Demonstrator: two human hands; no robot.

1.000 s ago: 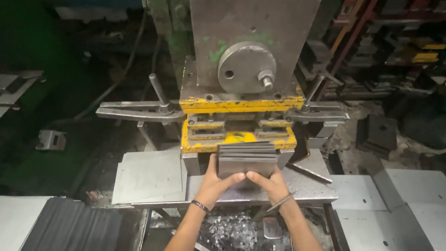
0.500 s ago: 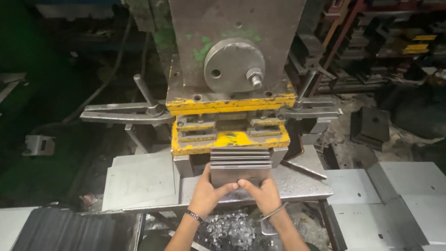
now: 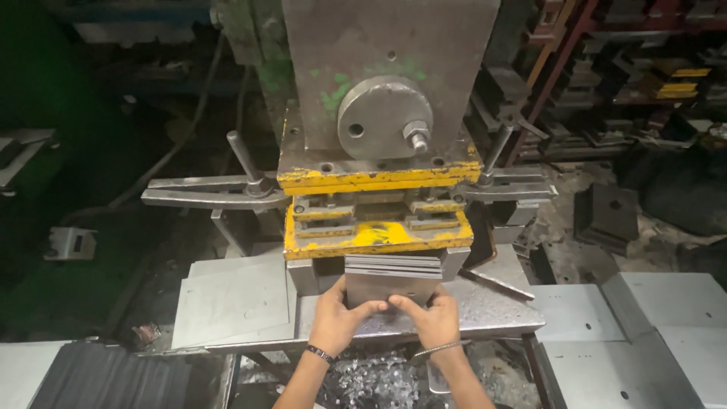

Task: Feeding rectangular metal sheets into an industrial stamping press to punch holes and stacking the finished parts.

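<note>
**Two hands on a stack of steel plates at the press**

Two bare hands meet on a stack of flat grey metal plates [image 3: 392, 274] that lies on the press bed [image 3: 485, 307], directly ahead of the person and just under the yellow die block [image 3: 377, 236]. The left hand [image 3: 338, 320] is clamped on the near left corner of the stack, thumb on top and fingers curled against the front edge. The right hand [image 3: 433, 318] grips the near right corner the same way; its fingertips almost touch those of the left at the middle of the front face. Both wrists wear thin bracelets.

The stack's long axis runs left to right, across the line of the forearms, and its far edge sits at the mouth of the die, apparently tucked a little beneath the yellow block. Neither hand is nearer; they sit level on the near edge, so the stack lies straight away from both, toward the machine.

To the left a loose sheet of grey metal [image 3: 231, 301] rests flat beside the bed. Shiny metal scrap [image 3: 375, 382] fills the bin below the hands. Above, a round steel disc [image 3: 385, 117] fronts the press ram.
</note>
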